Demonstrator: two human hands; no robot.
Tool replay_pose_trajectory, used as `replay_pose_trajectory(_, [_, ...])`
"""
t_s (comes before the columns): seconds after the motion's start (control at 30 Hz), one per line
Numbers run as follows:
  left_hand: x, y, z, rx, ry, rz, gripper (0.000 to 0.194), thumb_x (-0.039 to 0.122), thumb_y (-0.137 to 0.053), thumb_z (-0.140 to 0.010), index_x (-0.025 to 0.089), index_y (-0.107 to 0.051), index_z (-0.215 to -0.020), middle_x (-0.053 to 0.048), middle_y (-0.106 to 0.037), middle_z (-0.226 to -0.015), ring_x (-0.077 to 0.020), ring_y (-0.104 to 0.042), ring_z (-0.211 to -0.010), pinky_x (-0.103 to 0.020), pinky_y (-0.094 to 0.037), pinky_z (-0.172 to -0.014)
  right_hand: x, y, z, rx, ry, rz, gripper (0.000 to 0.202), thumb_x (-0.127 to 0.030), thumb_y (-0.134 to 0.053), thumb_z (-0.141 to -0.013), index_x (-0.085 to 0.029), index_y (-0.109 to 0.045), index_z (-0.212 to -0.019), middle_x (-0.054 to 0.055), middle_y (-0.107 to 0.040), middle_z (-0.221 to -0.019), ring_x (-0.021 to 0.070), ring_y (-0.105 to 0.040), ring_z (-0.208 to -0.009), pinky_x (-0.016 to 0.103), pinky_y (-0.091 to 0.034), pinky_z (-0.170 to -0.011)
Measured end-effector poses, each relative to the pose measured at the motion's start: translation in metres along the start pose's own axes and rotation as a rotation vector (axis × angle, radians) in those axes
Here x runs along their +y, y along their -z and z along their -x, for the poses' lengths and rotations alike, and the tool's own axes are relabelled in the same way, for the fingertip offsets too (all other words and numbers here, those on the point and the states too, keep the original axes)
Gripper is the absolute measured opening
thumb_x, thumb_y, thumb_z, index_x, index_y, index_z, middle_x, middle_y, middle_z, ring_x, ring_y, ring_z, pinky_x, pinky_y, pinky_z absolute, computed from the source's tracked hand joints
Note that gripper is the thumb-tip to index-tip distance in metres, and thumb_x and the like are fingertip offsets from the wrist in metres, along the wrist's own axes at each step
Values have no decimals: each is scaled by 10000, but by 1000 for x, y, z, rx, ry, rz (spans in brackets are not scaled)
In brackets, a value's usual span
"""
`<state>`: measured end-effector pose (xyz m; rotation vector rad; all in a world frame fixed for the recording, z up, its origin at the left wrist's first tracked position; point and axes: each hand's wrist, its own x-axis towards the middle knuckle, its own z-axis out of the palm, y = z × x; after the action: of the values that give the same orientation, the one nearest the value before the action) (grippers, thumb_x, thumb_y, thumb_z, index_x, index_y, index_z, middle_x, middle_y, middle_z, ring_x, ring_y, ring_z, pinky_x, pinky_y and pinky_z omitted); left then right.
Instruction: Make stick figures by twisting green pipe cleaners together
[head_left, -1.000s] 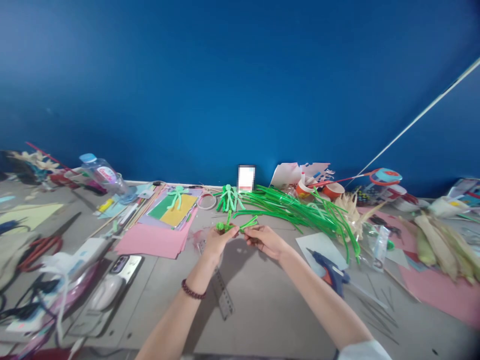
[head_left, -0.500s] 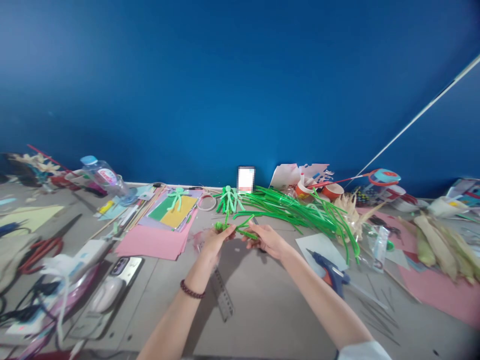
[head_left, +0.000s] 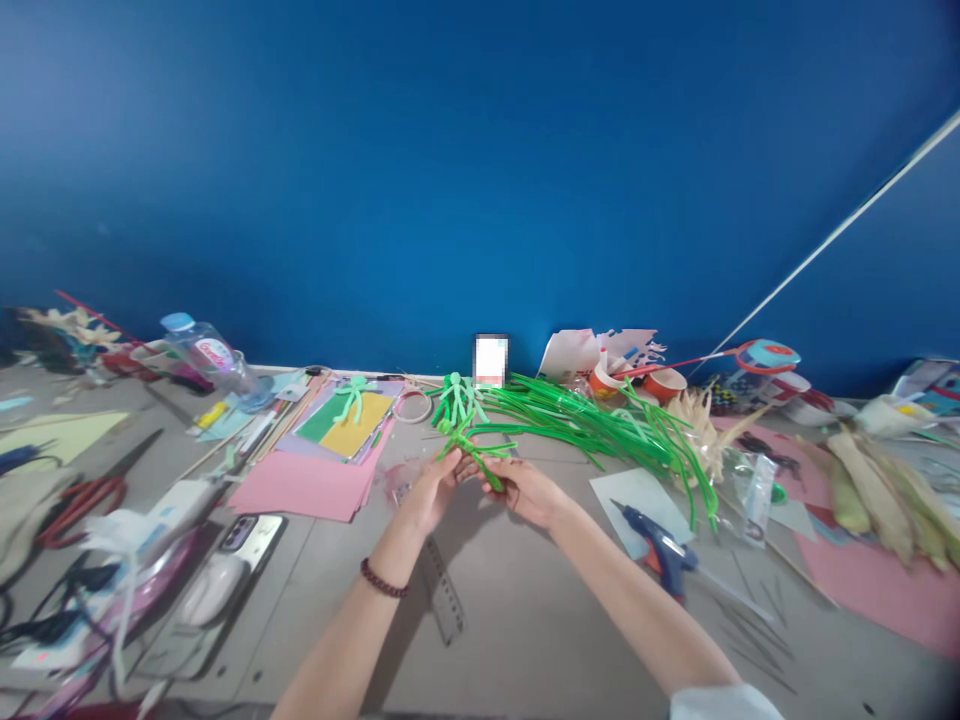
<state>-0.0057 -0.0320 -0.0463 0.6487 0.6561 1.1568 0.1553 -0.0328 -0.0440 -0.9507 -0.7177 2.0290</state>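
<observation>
Between both hands is a small green pipe-cleaner figure (head_left: 471, 448) with limbs pointing several ways. My left hand (head_left: 442, 484) is closed on its left side, fingers bent under it. My right hand (head_left: 525, 488) pinches its lower right end. Just beyond, light and dark green pipe-cleaner figures (head_left: 457, 396) stand near the wall. A bundle of loose green pipe cleaners (head_left: 592, 420) spreads to the right. Another pale green figure (head_left: 352, 396) lies on the coloured sheets at left. Under my left forearm is a metal ruler (head_left: 444, 590), partly in shadow.
Pink paper (head_left: 315, 485) and a phone (head_left: 247, 540) with a mouse (head_left: 215, 590) lie left, near red-handled scissors (head_left: 90, 500) and a bottle (head_left: 214, 350). On the right are a blue glue gun (head_left: 664, 550), dried husks (head_left: 874, 490) and paper cups (head_left: 664, 382).
The green figure has turned in my hands; its limbs now show more openly above the fingers. My right hand has shifted slightly down and left.
</observation>
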Motion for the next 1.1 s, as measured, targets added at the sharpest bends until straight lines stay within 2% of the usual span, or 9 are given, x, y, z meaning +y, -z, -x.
replay_pose_trajectory(0.1, [-7, -2, -2, 27, -38, -99, 308, 220, -776, -609, 172, -697, -903, -44, -700, -903, -139, -623, -751, -265, -471, -752, 7, 2, -4, -13, 28, -36, 216, -296, -728, -705, -151, -669, -853, 12, -684, -760, 82, -615, -578, 189, -510, -565])
replay_pose_trajectory(0.17, [-13, 0, -4, 115, -43, -131, 266, 235, -796, -573, 160, -704, -810, -34, -702, -809, -136, -614, -705, -258, -468, -720, 10, 3, -5, -5, 50, -16, 252, -329, -734, -696, -161, -671, -872, 20, -692, -772, 96, -625, -590, 209, -513, -581])
replay_pose_trajectory(0.27, [-19, 5, -5, 158, -44, -163, 230, 284, -792, -580, 157, -702, -749, -29, -696, -749, -136, -602, -686, -257, -458, -698, 8, 4, -4, 11, 57, 83, 308, -367, -761, -649, -158, -687, -862, 25, -686, -739, 110, -623, -598, 224, -505, -591])
replay_pose_trajectory(0.5, [-22, 8, -4, 112, -23, -255, 247, 347, -775, -607, 156, -694, -741, -32, -673, -711, -141, -582, -654, -270, -445, -683, 5, 7, -6, 57, 95, 239, 301, -393, -798, -531, -150, -687, -670, 0, -614, -599, 95, -533, -530, 220, -455, -538])
replay_pose_trajectory(0.7, [-24, 9, -7, 180, 14, -365, 353, 501, -678, -677, 153, -697, -735, -60, -667, -703, -178, -591, -661, -294, -445, -651, 10, 11, -9, 182, 373, 733, 252, -328, -634, -693, -157, -629, -507, -12, -527, -477, 112, -469, -483, 246, -379, -514])
replay_pose_trajectory(0.83, [-24, 10, -7, 215, -91, -478, 267, 419, -726, -647, 164, -647, -623, 15, -575, -585, -122, -511, -580, -249, -396, -606, 2, 8, -4, 162, 561, 994, 198, -257, -569, -740, -192, -681, -590, 10, -592, -564, 153, -521, -572, 266, -405, -577])
replay_pose_trajectory(0.9, [-20, 8, -6, 197, -149, -495, 268, 405, -716, -662, 167, -616, -591, 30, -529, -557, -113, -475, -568, -236, -373, -588, -6, 6, 1, 86, 592, 1039, 161, -222, -559, -736, -211, -710, -681, 25, -656, -696, 179, -572, -675, 281, -439, -646])
replay_pose_trajectory(1.0, [-12, 2, -3, 161, -169, -488, 256, 398, -708, -677, 164, -616, -634, 20, -544, -605, -118, -478, -606, -229, -371, -606, -19, 8, 7, -96, 495, 958, 250, -182, -562, -691, -220, -719, -881, 33, -681, -948, 211, -603, -871, 288, -465, -723])
replay_pose_trajectory(1.1, [-8, -2, 0, 125, -178, -512, 253, 402, -704, -683, 167, -614, -656, 12, -558, -639, -127, -496, -642, -227, -381, -633, -24, 12, 6, -46, 392, 794, 262, -270, -544, -746, -201, -712, -934, 40, -691, -942, 213, -607, -898, 309, -466, -781])
